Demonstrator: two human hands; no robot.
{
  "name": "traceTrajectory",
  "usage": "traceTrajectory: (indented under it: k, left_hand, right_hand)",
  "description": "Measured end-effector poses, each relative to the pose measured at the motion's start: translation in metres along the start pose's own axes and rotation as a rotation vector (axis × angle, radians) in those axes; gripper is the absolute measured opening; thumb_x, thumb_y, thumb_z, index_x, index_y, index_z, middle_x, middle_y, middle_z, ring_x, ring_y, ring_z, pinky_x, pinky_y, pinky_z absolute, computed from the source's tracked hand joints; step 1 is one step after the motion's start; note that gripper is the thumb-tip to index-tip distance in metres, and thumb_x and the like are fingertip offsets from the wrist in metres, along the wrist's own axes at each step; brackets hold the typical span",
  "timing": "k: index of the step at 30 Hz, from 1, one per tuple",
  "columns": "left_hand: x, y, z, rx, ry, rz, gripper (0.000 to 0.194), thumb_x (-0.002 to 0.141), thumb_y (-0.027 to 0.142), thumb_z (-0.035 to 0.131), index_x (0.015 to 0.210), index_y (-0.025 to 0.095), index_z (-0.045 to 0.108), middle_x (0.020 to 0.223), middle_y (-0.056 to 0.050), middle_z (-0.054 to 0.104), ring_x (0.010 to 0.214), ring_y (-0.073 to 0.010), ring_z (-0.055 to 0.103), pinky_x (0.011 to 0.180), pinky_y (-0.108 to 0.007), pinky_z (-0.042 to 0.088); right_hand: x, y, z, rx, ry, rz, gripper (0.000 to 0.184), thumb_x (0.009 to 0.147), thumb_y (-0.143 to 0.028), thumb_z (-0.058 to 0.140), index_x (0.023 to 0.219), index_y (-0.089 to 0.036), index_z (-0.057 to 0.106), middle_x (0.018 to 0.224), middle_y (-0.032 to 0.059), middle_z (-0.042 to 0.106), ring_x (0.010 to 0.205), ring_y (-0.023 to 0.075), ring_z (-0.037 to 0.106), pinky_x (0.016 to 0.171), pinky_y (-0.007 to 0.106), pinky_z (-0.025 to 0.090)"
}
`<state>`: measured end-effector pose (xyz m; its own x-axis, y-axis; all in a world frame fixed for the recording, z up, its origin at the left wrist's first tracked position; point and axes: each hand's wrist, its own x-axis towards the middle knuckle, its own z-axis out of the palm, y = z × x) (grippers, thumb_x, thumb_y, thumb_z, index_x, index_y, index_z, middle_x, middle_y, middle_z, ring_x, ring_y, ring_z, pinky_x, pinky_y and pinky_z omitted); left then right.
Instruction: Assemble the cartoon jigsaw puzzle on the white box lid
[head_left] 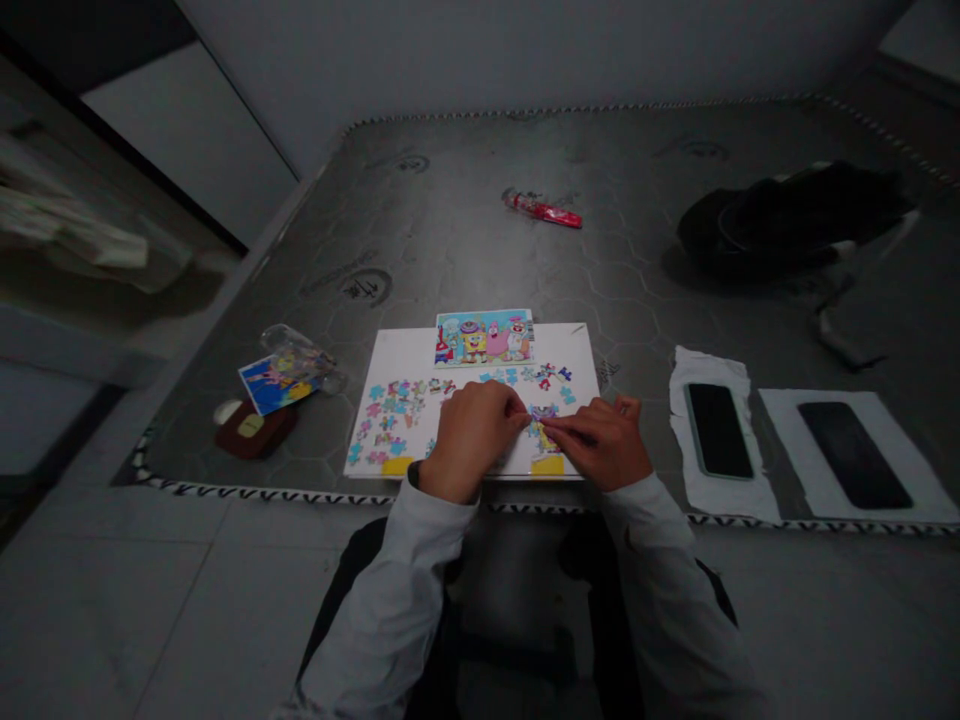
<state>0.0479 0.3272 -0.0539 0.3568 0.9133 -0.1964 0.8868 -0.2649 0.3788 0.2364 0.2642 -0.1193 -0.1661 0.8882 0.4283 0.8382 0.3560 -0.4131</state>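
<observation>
A white board (405,345) lies on the mattress-like surface in front of me, scattered with loose jigsaw puzzle pieces (390,410). My left hand (478,432) and my right hand (598,438) meet over the board's right half, fingertips pinched close together. Between them is a small purple-toned puzzle piece, partly covered by the fingers. Just beneath sits a partly joined puzzle section (546,432) with yellow and purple. A picture card (484,340) of cartoon characters rests at the board's top edge. Several blue pieces (568,394) lie right of my hands.
To the left are a clear plastic bottle (296,350), a blue picture card (262,388) and a brown case (251,432). Two phones (718,430) lie on white sheets at right. A red object (551,212) and a black bag-like item (787,225) are farther back.
</observation>
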Motion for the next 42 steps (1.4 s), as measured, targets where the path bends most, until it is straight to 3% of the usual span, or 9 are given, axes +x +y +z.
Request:
traceTrajectory:
  k: [7, 11, 13, 17, 22, 28, 37, 42]
  left_hand:
    - [-0.004, 0.0, -0.008, 0.01, 0.006, -0.024, 0.013, 0.085, 0.038, 0.069, 0.087, 0.027, 0.077, 0.088, -0.004, 0.077, 0.087, -0.0245, 0.068, 0.079, -0.037, 0.05]
    - [-0.012, -0.008, -0.029, 0.068, 0.054, -0.079, 0.015, 0.085, 0.039, 0.069, 0.091, 0.029, 0.078, 0.091, -0.004, 0.077, 0.09, -0.0248, 0.068, 0.083, -0.037, 0.05]
    - [-0.018, -0.015, -0.041, 0.137, 0.08, -0.172, 0.015, 0.086, 0.039, 0.069, 0.09, 0.028, 0.079, 0.092, -0.005, 0.077, 0.09, -0.0257, 0.069, 0.081, -0.036, 0.05]
    - [-0.028, -0.03, -0.057, 0.233, 0.06, -0.261, 0.019, 0.085, 0.042, 0.068, 0.094, 0.029, 0.08, 0.095, -0.008, 0.077, 0.092, -0.029, 0.069, 0.077, -0.036, 0.051]
    - [-0.032, -0.038, -0.059, 0.244, 0.009, -0.25, 0.017, 0.085, 0.041, 0.068, 0.092, 0.029, 0.079, 0.096, -0.008, 0.077, 0.092, -0.0311, 0.069, 0.077, -0.039, 0.051]
    - [-0.031, -0.044, -0.058, 0.221, -0.036, -0.241, 0.015, 0.084, 0.038, 0.071, 0.09, 0.028, 0.079, 0.095, -0.007, 0.077, 0.089, -0.0261, 0.069, 0.079, -0.035, 0.051]
    - [-0.038, -0.067, -0.068, 0.208, 0.015, -0.307, 0.015, 0.085, 0.038, 0.069, 0.09, 0.029, 0.079, 0.093, -0.007, 0.077, 0.09, -0.0283, 0.07, 0.077, -0.036, 0.051]
    - [-0.042, -0.082, -0.076, 0.176, 0.035, -0.367, 0.017, 0.088, 0.036, 0.064, 0.091, 0.028, 0.079, 0.093, -0.007, 0.078, 0.087, -0.0271, 0.07, 0.075, -0.035, 0.051]
  right_hand:
    - [0.0, -0.001, -0.004, 0.021, 0.071, 0.034, 0.021, 0.096, -0.039, 0.061, 0.089, -0.027, 0.077, 0.069, -0.005, 0.07, 0.067, 0.0125, 0.058, 0.082, 0.037, 0.023]
    - [-0.002, 0.004, -0.006, -0.004, 0.118, 0.067, 0.026, 0.097, -0.038, 0.057, 0.086, -0.026, 0.077, 0.068, -0.0046, 0.07, 0.066, 0.013, 0.058, 0.08, 0.037, 0.025]
    - [-0.003, 0.006, -0.007, -0.005, 0.131, 0.065, 0.026, 0.097, -0.037, 0.056, 0.086, -0.027, 0.077, 0.07, -0.0043, 0.072, 0.066, 0.0131, 0.059, 0.08, 0.037, 0.025]
    - [-0.002, 0.006, -0.007, -0.006, 0.147, 0.083, 0.029, 0.098, -0.039, 0.054, 0.085, -0.028, 0.078, 0.068, -0.0036, 0.072, 0.066, 0.0138, 0.059, 0.08, 0.037, 0.026]
    - [-0.001, 0.006, -0.006, -0.003, 0.156, 0.102, 0.034, 0.099, -0.041, 0.052, 0.079, -0.027, 0.076, 0.072, -0.0028, 0.074, 0.068, 0.0151, 0.06, 0.081, 0.037, 0.028]
    - [-0.001, 0.008, -0.008, 0.012, 0.178, 0.13, 0.038, 0.099, -0.042, 0.05, 0.074, -0.027, 0.074, 0.07, -0.0034, 0.074, 0.065, 0.0152, 0.06, 0.081, 0.037, 0.029]
    - [-0.002, 0.018, -0.007, -0.004, 0.262, 0.196, 0.04, 0.098, -0.04, 0.051, 0.067, -0.025, 0.071, 0.066, -0.0038, 0.072, 0.065, 0.0156, 0.063, 0.081, 0.037, 0.033]
    - [-0.005, 0.022, -0.003, -0.051, 0.232, 0.161, 0.042, 0.097, -0.037, 0.05, 0.061, -0.024, 0.067, 0.062, -0.0027, 0.068, 0.064, 0.0153, 0.061, 0.08, 0.037, 0.033]
